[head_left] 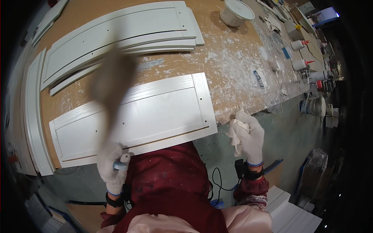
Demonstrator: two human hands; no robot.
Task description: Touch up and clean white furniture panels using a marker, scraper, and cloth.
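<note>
Panel (pixel 155 112) lay white and coated on the bench (pixel 233 66). Left hand (pixel 112 165) gripped a blurred brush (pixel 112 81) above it; right hand (pixel 248 136) clutched a rag (pixel 236 130) past the edge. Little seemed left but touch-ups.

At the upper right of the frame, two white squeeze bottles (pixel 299 44) with red nozzle caps lie on the workbench (pixel 233 58) — one just below the other. A white tub (pixel 236 11) stands at the top centre.
</note>
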